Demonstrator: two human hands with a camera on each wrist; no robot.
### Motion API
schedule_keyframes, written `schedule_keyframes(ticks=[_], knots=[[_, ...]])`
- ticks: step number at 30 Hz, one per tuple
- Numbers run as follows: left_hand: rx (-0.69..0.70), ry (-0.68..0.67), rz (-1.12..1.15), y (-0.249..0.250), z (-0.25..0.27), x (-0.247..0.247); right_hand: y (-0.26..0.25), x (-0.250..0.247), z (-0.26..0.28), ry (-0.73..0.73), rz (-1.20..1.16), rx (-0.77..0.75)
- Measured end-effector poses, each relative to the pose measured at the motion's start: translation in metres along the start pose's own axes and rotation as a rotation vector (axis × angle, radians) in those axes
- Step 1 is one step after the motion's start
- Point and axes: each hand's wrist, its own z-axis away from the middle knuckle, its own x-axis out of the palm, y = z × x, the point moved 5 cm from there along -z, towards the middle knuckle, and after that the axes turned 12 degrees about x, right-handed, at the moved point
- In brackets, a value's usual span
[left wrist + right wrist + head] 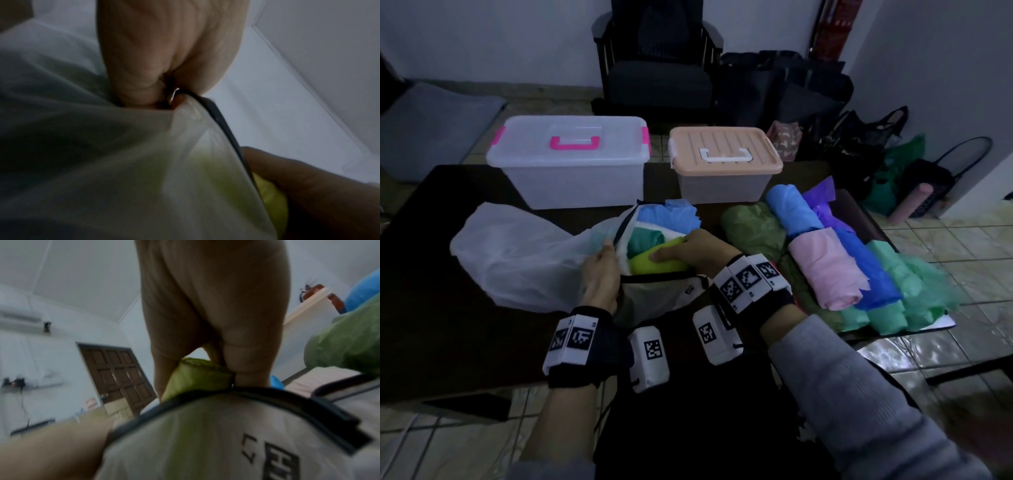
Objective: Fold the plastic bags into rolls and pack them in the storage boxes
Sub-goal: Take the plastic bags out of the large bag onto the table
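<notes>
A white pouch [661, 298] with a black zip edge is held open near the front of the dark worktop [431, 274]. Its left rim is pinched by the left hand [601, 277], with the thumb and fingers pressed tight on the black edge; the pinch is seen close up in the left wrist view [144, 91]. The left wrist is bent so the hand points away from the body. The right hand [695, 255] is reached across from the right, palm down, with its fingers curled round a yellow-green roll [650, 262] at the pouch mouth. The same roll [195, 376] is seen in the right wrist view, held between thumb and fingers just above the black edge. A teal roll [643, 240] and a blue roll [654, 214] are seen inside the pouch. A loose white plastic bag [517, 250] is spread out to the left. More rolled bags [835, 260] in pink, blue, green and purple are laid side by side on the right. Two storage boxes are set at the back with lids shut: a clear one with pink clips [568, 161] and one with a peach lid [724, 161].
</notes>
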Motion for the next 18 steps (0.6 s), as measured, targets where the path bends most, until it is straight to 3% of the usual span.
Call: schedule_keyframes(ticks=[7,11,14,18], knots=[[0.099,0.035,-0.179,0.011,-0.004,-0.006,-0.003,-0.038,0.012,0.036,-0.115,-0.020],[0.217,0.097,-0.308,0.031,-0.004,0.009,0.003,-0.081,0.024,-0.055,-0.489,0.011],[0.256,0.167,-0.316,0.036,-0.006,0.019,0.009,-0.137,0.036,0.019,-0.673,-0.031],[0.225,0.161,-0.313,0.013,-0.014,0.024,0.027,-0.213,0.042,0.196,-0.870,-0.018]])
